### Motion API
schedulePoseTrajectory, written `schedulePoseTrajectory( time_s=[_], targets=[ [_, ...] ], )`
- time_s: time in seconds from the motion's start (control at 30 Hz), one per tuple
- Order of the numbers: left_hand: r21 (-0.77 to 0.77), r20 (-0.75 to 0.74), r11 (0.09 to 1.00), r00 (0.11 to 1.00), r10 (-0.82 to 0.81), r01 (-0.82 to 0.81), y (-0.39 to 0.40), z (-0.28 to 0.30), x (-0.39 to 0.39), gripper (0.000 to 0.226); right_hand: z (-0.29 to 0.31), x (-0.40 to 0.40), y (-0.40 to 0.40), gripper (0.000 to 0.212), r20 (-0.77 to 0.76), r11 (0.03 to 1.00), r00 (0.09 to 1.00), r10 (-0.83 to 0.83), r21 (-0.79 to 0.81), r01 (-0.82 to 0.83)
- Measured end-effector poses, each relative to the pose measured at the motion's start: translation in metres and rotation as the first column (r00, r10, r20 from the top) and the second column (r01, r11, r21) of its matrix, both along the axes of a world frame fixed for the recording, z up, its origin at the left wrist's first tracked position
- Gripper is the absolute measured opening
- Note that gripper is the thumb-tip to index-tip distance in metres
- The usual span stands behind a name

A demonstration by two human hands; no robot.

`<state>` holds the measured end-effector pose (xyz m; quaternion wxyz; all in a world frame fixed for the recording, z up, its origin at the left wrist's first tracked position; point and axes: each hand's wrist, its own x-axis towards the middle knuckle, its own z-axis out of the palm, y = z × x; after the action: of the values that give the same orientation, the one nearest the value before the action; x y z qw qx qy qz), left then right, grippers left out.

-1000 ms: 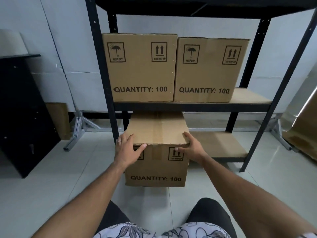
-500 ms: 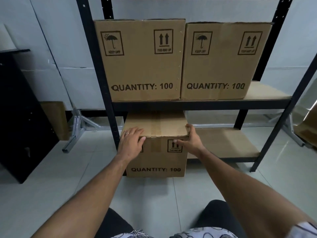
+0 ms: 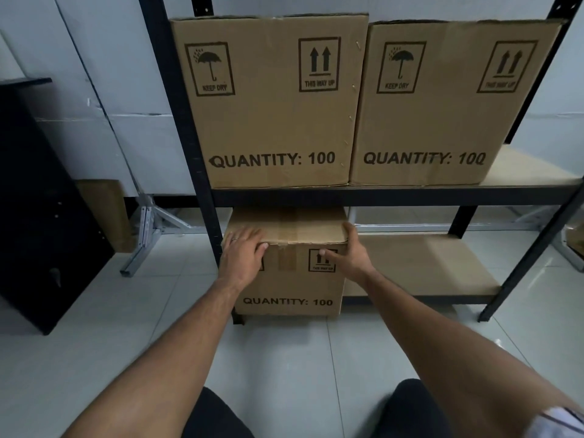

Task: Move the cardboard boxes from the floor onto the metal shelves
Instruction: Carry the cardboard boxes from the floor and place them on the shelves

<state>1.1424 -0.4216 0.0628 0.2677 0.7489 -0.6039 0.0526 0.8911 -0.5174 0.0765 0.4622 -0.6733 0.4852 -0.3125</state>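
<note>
A small cardboard box (image 3: 288,289) marked "QUANTITY: 100" stands at the left end of the bottom shelf board (image 3: 426,263) of the black metal shelves (image 3: 395,196). My left hand (image 3: 243,257) lies flat over its top front-left edge, fingers on the lid and thumb on the front face. My right hand (image 3: 350,257) presses its top right corner, fingers along the side and thumb stretched across the front. Two larger boxes, one on the left (image 3: 271,121) and one on the right (image 3: 436,121), sit side by side on the middle shelf.
A black cabinet (image 3: 41,200) stands at the left with a flat piece of cardboard (image 3: 107,210) leaning beside it. A grey metal frame leg (image 3: 145,238) lies on the tiled floor by the wall. More cardboard (image 3: 575,238) shows at the far right edge.
The small box has moved forward and down onto the bottom shelf, deeper under the middle shelf. Both hands stayed on its top corners, and my view has come closer to the shelves.
</note>
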Motion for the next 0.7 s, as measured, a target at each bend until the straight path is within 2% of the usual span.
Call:
schedulePoseTrajectory(
  time_s=[0.27, 0.7],
  targets=[
    [0.038, -0.002, 0.999, 1.000, 0.006, -0.006, -0.020, 0.004, 0.016, 0.047, 0.003, 0.015, -0.021, 0.095, 0.015, 0.999, 1.000, 0.008, 0.050, -0.009],
    [0.008, -0.015, 1.000, 1.000, -0.012, 0.013, -0.044, 0.010, 0.027, 0.040, 0.009, 0.030, -0.048, 0.088, 0.006, 0.999, 1.000, 0.022, 0.033, -0.022]
  ],
)
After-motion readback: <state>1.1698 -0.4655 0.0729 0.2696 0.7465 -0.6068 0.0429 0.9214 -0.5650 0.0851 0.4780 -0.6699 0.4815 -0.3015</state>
